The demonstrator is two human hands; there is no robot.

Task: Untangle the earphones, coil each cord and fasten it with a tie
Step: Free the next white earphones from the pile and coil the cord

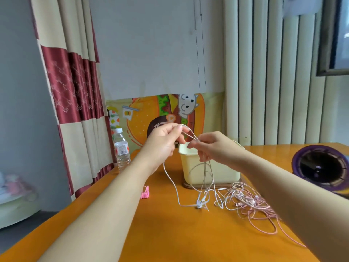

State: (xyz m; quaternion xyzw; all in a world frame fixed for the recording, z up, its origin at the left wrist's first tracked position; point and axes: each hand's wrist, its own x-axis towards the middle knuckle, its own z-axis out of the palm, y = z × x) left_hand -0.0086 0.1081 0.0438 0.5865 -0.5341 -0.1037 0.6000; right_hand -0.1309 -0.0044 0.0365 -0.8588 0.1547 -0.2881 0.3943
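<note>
Orange tabletop (170,239) carries the slack. The pink earphones (251,203) lie in a loose tangle at the right, probably left for later. The white earphone cord (170,178) hangs from both hands, its earbuds (200,204) resting on the table so the strands drop straight and crossings show. Pink ties (145,193) lie at the left, within reach. The left hand (162,142) pinches the top of a raised loop between thumb and fingertips. The right hand (213,146) pinches the strands just below, fingers curled, likely to work the loop apart. A cream bin (222,173) stands behind.
</note>
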